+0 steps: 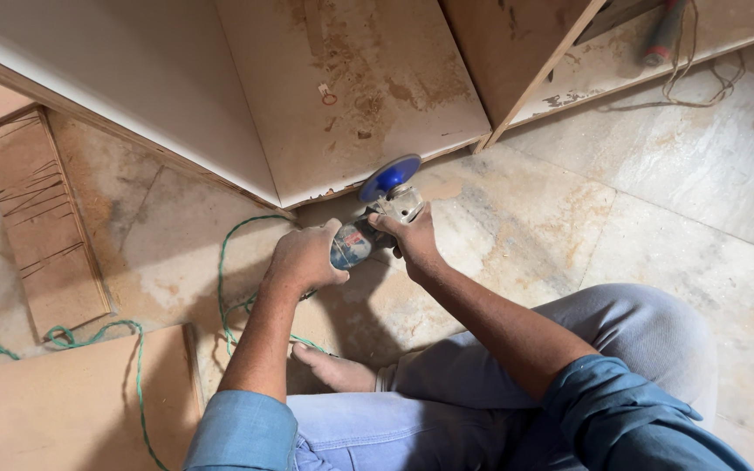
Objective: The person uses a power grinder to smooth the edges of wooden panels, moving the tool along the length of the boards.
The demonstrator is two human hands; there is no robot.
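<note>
Down on the dusty tile floor (pixel 674 174), angle grinder (pixel 368 231) with blue disc (pixel 389 177) sitting right at the bottom edge of the big fibreboard panel (pixel 351 87), disc touching or just off that edge, hard to tell which. Left hand (pixel 305 259) closed around the rear of the body, right hand (pixel 412 237) clamped around the head end near the guard. Green cord (pixel 229 262) trailing off left across the floor, past a bare foot (pixel 333 368) tucked under. Sawdust smeared all over the panel face, chipped bits along the corner, so looks like edge work partway through; how much is left, can't say. Scored offcut strip (pixel 41 222) lying off to the left, another board (pixel 71 410) near the knee.
</note>
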